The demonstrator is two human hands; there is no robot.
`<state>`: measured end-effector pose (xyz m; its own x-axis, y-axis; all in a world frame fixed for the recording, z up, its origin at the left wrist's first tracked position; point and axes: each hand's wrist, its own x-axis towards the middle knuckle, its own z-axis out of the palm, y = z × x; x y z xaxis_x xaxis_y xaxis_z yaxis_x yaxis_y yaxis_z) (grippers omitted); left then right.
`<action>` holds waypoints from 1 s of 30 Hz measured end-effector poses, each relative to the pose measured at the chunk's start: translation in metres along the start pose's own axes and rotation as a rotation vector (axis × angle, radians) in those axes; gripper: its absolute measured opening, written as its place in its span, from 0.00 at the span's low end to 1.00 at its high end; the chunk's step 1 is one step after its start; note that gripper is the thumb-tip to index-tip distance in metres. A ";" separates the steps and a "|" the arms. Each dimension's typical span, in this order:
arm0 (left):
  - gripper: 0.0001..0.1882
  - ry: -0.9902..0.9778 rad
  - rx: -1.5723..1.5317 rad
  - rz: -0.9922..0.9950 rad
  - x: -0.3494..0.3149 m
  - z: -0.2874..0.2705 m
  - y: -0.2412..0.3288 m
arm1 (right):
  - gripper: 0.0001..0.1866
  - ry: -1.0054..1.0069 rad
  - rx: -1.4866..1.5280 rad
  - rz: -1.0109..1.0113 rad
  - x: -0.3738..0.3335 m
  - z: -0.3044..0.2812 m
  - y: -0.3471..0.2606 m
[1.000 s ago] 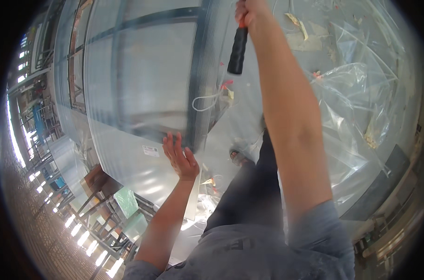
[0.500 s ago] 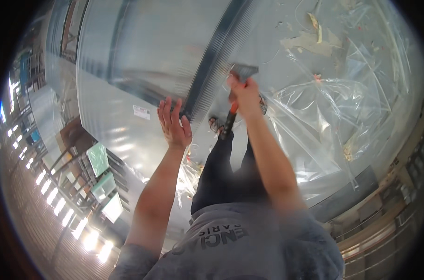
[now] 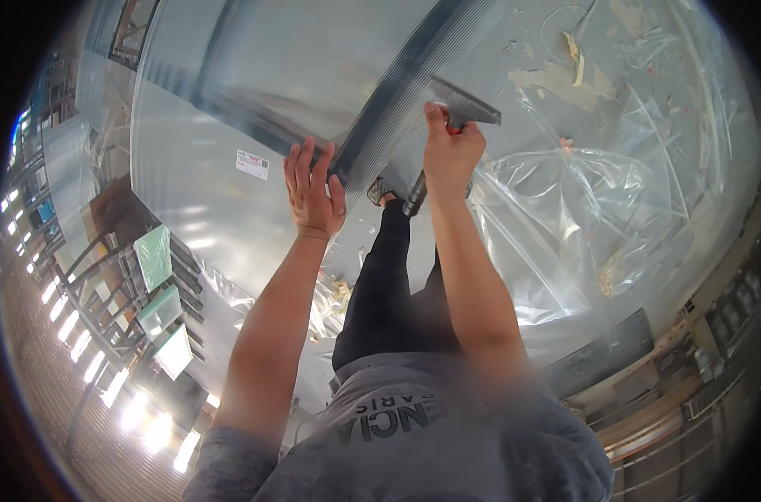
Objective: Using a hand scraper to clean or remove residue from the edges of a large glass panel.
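Note:
My left hand [image 3: 313, 191] lies with fingers stretched on a large translucent panel [image 3: 205, 197], near the lower end of its dark ribbed edge band [image 3: 397, 92]. A small white label [image 3: 252, 165] sits on the panel to the left of that hand. To the right of the band, my right hand [image 3: 453, 159] is closed round the handle of a scraper [image 3: 467, 102]. Its wide grey blade points away from me, and the black end of its handle shows below my fist. The orange part of the handle is mostly hidden by my fingers.
Crumpled clear plastic film [image 3: 565, 226] covers the floor at right. Torn brownish scraps [image 3: 573, 79] lie beyond it. Metal racks [image 3: 87, 276] holding green-tinted sheets [image 3: 154, 258] stand at left. A dark flat piece [image 3: 602, 347] lies at lower right, near shelving.
My right hand has moved slightly up and right, and the scraper's blade has turned to show its wide face. My left hand stays on the panel; the whole view has shifted a little.

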<state>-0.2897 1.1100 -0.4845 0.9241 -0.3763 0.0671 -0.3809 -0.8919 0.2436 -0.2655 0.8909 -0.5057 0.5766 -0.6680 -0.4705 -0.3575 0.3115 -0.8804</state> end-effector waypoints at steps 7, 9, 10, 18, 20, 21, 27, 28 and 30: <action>0.26 0.013 -0.033 0.001 0.003 0.004 0.001 | 0.12 0.066 -0.197 -0.203 0.022 -0.010 0.012; 0.27 0.023 -0.033 -0.011 0.002 0.001 -0.003 | 0.14 0.163 0.064 -0.032 0.048 -0.036 0.003; 0.28 0.027 -0.039 -0.015 0.000 0.000 -0.004 | 0.14 0.212 0.336 0.136 0.063 -0.056 -0.017; 0.27 0.025 -0.043 -0.009 -0.001 0.001 -0.003 | 0.11 -0.357 0.132 0.456 0.004 -0.062 -0.024; 0.27 0.025 -0.049 -0.005 0.000 0.000 -0.001 | 0.13 -0.370 0.094 0.362 -0.011 -0.054 -0.005; 0.27 0.026 -0.047 -0.005 0.001 -0.001 -0.001 | 0.16 -0.389 0.059 0.270 -0.016 -0.052 0.002; 0.27 0.039 -0.038 0.009 -0.001 0.002 -0.002 | 0.21 -0.431 0.067 0.271 -0.028 -0.044 0.015; 0.27 0.037 -0.034 0.010 -0.001 0.003 -0.003 | 0.22 -0.450 0.016 0.241 -0.026 -0.043 0.016; 0.27 0.036 -0.025 0.010 0.001 0.003 -0.004 | 0.22 -0.463 -0.035 0.215 -0.023 -0.042 0.016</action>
<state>-0.2875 1.1120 -0.4886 0.9208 -0.3759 0.1041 -0.3900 -0.8813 0.2670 -0.3154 0.8833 -0.5062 0.7495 -0.2189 -0.6247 -0.5238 0.3809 -0.7619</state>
